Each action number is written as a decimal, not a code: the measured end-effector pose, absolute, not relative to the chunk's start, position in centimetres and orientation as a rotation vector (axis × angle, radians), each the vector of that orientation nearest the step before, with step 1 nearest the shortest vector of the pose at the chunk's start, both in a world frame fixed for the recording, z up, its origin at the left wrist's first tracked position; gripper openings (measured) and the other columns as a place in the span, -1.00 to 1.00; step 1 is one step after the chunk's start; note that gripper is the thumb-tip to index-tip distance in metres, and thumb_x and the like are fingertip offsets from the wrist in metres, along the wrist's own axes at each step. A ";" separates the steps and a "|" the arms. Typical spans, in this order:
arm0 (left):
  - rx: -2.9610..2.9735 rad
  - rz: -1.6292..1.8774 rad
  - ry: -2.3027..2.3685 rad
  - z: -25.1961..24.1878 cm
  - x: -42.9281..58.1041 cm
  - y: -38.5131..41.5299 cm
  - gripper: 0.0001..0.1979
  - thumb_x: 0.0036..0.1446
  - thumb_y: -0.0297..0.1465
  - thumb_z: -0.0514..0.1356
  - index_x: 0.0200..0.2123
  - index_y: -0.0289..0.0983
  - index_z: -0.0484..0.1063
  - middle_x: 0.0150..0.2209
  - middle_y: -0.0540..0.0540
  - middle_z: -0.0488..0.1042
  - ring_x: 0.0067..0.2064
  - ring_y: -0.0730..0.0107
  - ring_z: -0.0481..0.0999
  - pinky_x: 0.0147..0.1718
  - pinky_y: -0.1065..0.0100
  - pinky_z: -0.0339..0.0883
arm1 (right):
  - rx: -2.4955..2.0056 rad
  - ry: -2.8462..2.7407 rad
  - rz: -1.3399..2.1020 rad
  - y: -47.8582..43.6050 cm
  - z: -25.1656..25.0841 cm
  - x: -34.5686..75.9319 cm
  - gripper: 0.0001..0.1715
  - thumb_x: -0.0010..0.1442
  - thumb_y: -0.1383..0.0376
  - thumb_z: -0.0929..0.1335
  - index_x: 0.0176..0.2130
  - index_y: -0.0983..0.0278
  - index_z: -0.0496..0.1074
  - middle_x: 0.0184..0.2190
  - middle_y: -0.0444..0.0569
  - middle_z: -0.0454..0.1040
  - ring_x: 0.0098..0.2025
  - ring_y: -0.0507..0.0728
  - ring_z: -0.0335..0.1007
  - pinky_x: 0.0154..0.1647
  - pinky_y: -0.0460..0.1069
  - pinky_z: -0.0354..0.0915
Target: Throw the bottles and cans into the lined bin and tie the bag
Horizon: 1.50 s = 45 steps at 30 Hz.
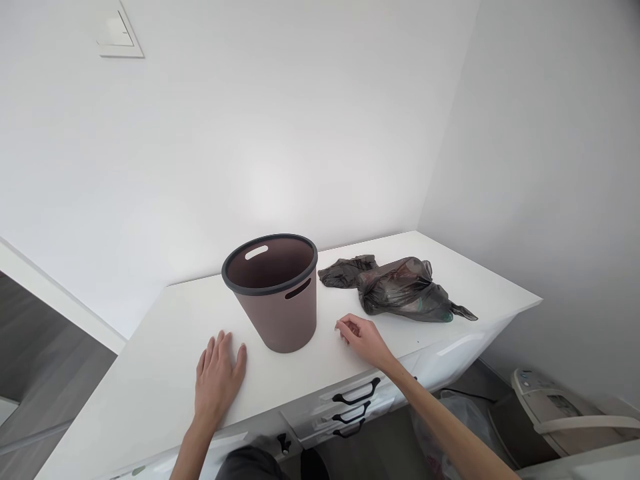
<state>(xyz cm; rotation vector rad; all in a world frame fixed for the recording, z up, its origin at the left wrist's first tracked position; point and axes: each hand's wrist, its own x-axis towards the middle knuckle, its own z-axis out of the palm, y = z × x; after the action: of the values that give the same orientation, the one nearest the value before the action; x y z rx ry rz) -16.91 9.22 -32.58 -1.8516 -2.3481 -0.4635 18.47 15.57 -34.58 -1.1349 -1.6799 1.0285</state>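
A brown-mauve trash bin (280, 313) with a dark rim stands upright on the white cabinet top, with oval handle slots in its wall. My left hand (218, 373) rests flat on the surface to the left of the bin, fingers stretched out and holding nothing. To the right of the bin, my right hand (363, 339) is on the surface with its fingers curled in; nothing shows in them. Behind that hand lies a filled, knotted black plastic bag (400, 290) with its contents showing faintly through. A crumpled black plastic bag (346, 272) lies beside it, near the bin.
The white cabinet top (150, 373) meets the wall at the back. Black drawer handles (357, 392) stick out along its front. On the floor at the lower right are a beige appliance with a handle (555, 407) and a clear plastic bag (457, 417). A wall switch (120, 33) is at upper left.
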 end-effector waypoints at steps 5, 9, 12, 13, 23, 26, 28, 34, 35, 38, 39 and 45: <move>-1.842 -0.465 -2.351 -32.4 -16.7 9.1 -0.23 0.38 -0.01 -0.20 0.36 -0.45 0.26 0.46 -0.31 0.18 0.51 -0.08 0.06 0.44 -0.07 -0.03 | -1.170 -1.919 0.579 16.0 -35.7 18.4 -0.57 0.46 0.13 0.20 0.13 0.19 0.49 0.22 0.14 0.43 0.24 0.22 0.38 0.21 0.10 0.35; -1.841 -0.449 -2.364 -32.4 -16.7 9.1 -0.22 0.37 -0.01 -0.23 0.36 -0.45 0.25 0.46 -0.30 0.17 0.51 -0.07 0.05 0.45 -0.05 -0.05 | -1.274 -2.185 0.270 17.5 -37.0 17.7 -0.43 0.51 0.21 0.08 0.34 0.28 0.33 0.51 0.15 0.03 0.56 0.28 -0.21 0.49 0.22 0.01; -1.830 -0.459 -2.362 -32.5 -16.7 9.2 -0.23 0.38 -0.01 -0.23 0.36 -0.44 0.25 0.46 -0.29 0.17 0.51 -0.04 0.05 0.45 -0.04 -0.06 | -1.412 -2.262 0.160 19.4 -37.1 16.9 -0.36 0.53 0.18 0.04 0.41 0.36 0.23 0.57 0.12 -0.19 0.59 0.29 -0.46 0.53 0.25 -0.13; -1.827 -0.465 -2.360 -32.6 -16.8 9.2 -0.23 0.38 -0.01 -0.22 0.37 -0.43 0.25 0.47 -0.28 0.17 0.51 -0.03 0.04 0.45 -0.04 -0.06 | -1.447 -2.271 0.138 20.0 -37.1 16.6 -0.34 0.53 0.16 0.02 0.43 0.37 0.20 0.57 0.11 -0.25 0.59 0.28 -0.51 0.54 0.25 -0.17; -1.826 -0.498 -2.352 -32.7 -17.1 9.1 -0.25 0.38 -0.03 -0.18 0.36 -0.43 0.26 0.45 -0.30 0.20 0.51 -0.05 0.06 0.44 -0.06 -0.01 | -1.659 -2.254 0.137 24.2 -36.3 14.6 -0.29 0.50 0.16 0.00 0.45 0.43 0.14 0.58 0.07 -0.39 0.59 0.29 -0.58 0.55 0.26 -0.35; -1.831 -0.496 -2.347 -32.6 -16.9 8.9 -0.25 0.38 -0.03 -0.18 0.36 -0.43 0.26 0.45 -0.30 0.20 0.51 -0.06 0.06 0.44 -0.07 -0.01 | -1.695 -2.237 0.154 24.8 -36.1 14.4 -0.29 0.49 0.18 0.00 0.43 0.44 0.17 0.58 0.06 -0.36 0.59 0.28 -0.58 0.55 0.27 -0.39; -1.838 -0.492 -2.349 -32.6 -16.9 8.9 -0.24 0.37 -0.02 -0.18 0.37 -0.44 0.25 0.46 -0.29 0.19 0.51 -0.07 0.06 0.44 -0.08 -0.01 | -1.711 -2.229 0.173 25.1 -35.9 14.3 -0.30 0.49 0.18 -0.01 0.41 0.44 0.21 0.58 0.04 -0.36 0.59 0.28 -0.58 0.55 0.28 -0.40; -1.840 -0.510 -2.354 -32.8 -17.0 9.0 -0.23 0.37 -0.01 -0.19 0.37 -0.44 0.25 0.46 -0.27 0.19 0.51 -0.06 0.05 0.44 -0.09 -0.02 | -1.759 -2.183 0.263 25.8 -35.6 14.0 -0.29 0.49 0.16 -0.02 0.35 0.44 0.27 0.58 0.04 -0.25 0.59 0.30 -0.46 0.53 0.31 -0.36; -1.838 -0.516 -2.350 -32.9 -17.0 9.1 -0.23 0.37 -0.01 -0.19 0.37 -0.43 0.26 0.46 -0.27 0.19 0.51 -0.06 0.05 0.44 -0.09 -0.02 | -1.763 -2.178 0.270 25.9 -35.6 14.0 -0.28 0.49 0.15 -0.02 0.36 0.44 0.27 0.57 0.04 -0.23 0.59 0.29 -0.44 0.53 0.30 -0.35; -1.837 -0.520 -2.338 -33.0 -17.1 9.1 -0.23 0.37 0.00 -0.19 0.37 -0.43 0.25 0.46 -0.27 0.19 0.51 -0.05 0.05 0.44 -0.08 -0.02 | -1.764 -2.169 0.288 26.0 -35.8 14.0 -0.28 0.49 0.15 -0.03 0.37 0.42 0.26 0.57 0.04 -0.19 0.59 0.27 -0.40 0.54 0.28 -0.36; -1.837 -0.519 -2.337 -33.0 -17.1 9.1 -0.23 0.38 0.00 -0.19 0.37 -0.43 0.25 0.46 -0.27 0.19 0.51 -0.05 0.05 0.44 -0.08 -0.03 | -1.762 -2.164 0.292 26.0 -35.8 14.0 -0.28 0.49 0.15 -0.03 0.37 0.42 0.26 0.57 0.04 -0.18 0.58 0.27 -0.38 0.54 0.28 -0.36; -1.838 -0.515 -2.351 -32.6 -16.9 9.0 -0.24 0.38 -0.01 -0.20 0.36 -0.43 0.26 0.46 -0.28 0.20 0.51 -0.06 0.05 0.45 -0.08 -0.03 | -1.760 -2.160 0.291 26.0 -36.0 13.9 -0.27 0.49 0.15 -0.03 0.40 0.43 0.22 0.56 0.05 -0.12 0.58 0.26 -0.35 0.54 0.26 -0.38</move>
<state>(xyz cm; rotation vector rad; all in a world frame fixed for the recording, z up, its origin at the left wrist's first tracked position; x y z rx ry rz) -16.87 9.00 -32.65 -1.8383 -2.3510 -0.5146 13.94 25.99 -36.04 -1.7597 -2.1601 0.2906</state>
